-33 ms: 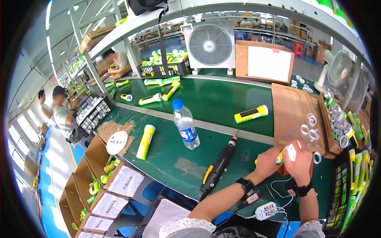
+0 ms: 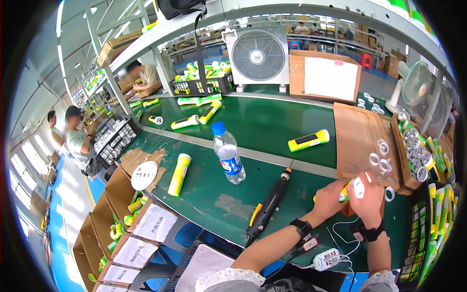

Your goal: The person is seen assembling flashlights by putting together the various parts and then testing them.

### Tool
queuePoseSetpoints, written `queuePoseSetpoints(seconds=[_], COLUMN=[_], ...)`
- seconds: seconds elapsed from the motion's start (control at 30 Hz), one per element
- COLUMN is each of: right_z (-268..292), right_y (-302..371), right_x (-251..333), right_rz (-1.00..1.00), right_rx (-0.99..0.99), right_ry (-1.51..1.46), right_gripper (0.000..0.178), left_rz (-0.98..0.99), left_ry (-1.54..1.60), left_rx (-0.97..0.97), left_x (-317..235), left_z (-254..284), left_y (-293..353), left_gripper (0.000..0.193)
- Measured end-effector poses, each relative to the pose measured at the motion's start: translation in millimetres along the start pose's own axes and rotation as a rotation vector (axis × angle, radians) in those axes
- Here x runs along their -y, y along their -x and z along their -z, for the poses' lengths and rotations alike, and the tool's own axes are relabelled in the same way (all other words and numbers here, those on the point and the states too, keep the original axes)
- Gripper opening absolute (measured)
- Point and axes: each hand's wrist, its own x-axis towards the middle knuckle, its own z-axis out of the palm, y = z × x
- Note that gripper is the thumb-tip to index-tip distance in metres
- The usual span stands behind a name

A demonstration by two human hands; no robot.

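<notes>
Both my hands are closed around one yellow, green and white flashlight (image 2: 344, 195) at the right of the bench. My left hand (image 2: 331, 198) grips its body, and the yellow tail end shows a little beyond the fingers. At the white head end is my right hand (image 2: 368, 200), fingers wrapped over it and hiding much of it. Beneath the hands a small brown block (image 2: 347, 210) shows in part. A black electric screwdriver (image 2: 268, 206) lies left of my left hand. Close to my right hand are several white rings (image 2: 389, 193).
A water bottle (image 2: 228, 155) stands mid-bench, with a flashlight (image 2: 180, 175) to its left. Another flashlight (image 2: 309, 140) lies on the green belt (image 2: 272, 117). A cardboard sheet (image 2: 357, 131) and crates of flashlights (image 2: 440, 214) are at right. A white power strip (image 2: 326, 259) sits between my forearms.
</notes>
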Motion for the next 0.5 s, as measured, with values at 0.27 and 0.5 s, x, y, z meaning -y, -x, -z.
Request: queuePoseSetpoints(seconds=[0.27,0.5], right_z=[-2.3,2.1], right_y=[3.6,0.9], right_x=[-14.1,-15.9], right_rz=[0.312,0.382], right_rx=[-0.12,-0.075], right_ry=[-0.121,-0.111], right_gripper=[0.033,0.035], left_rz=[-0.059,-0.08], left_ry=[0.211,0.241], left_rx=[0.068,0.131], left_x=[4.1,2.4], left_z=[-5.5,-1.1], left_y=[1.0,-4.3], left_gripper=[0.033,0.022])
